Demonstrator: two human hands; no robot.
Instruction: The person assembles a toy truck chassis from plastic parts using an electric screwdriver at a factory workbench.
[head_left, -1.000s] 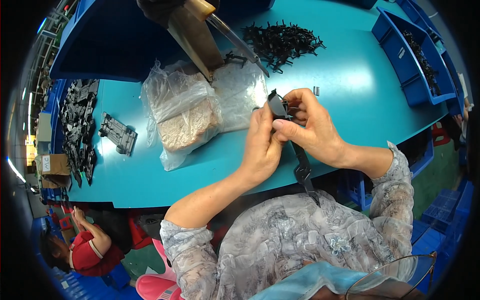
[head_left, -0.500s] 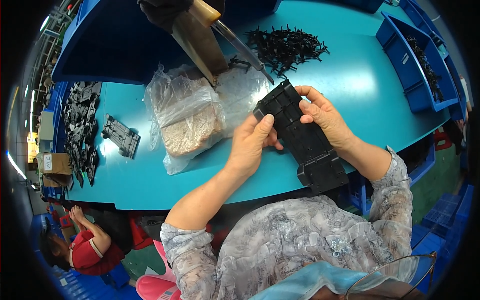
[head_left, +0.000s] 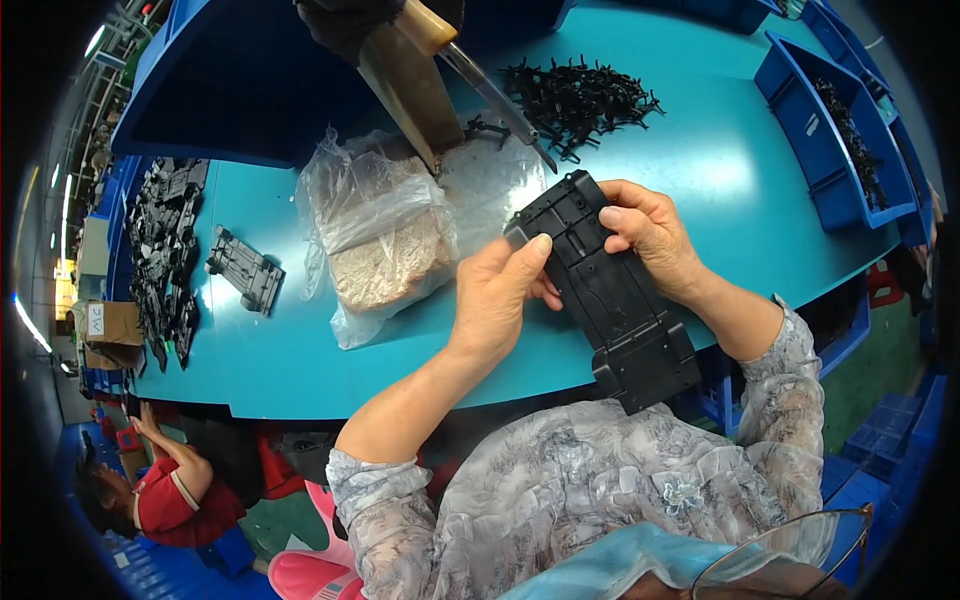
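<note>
Both the left hand (head_left: 494, 298) and right hand (head_left: 657, 240) pinch the black moulded chassis (head_left: 622, 298), now turned from edge-on, its studded face exposed

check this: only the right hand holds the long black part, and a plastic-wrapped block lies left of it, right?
No: the head view shows the left hand holding the long black part too, with the right hand. The plastic-wrapped block does lie left of that part.

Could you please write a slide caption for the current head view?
Left hand and right hand hold a black plastic part near a bagged block.
</note>
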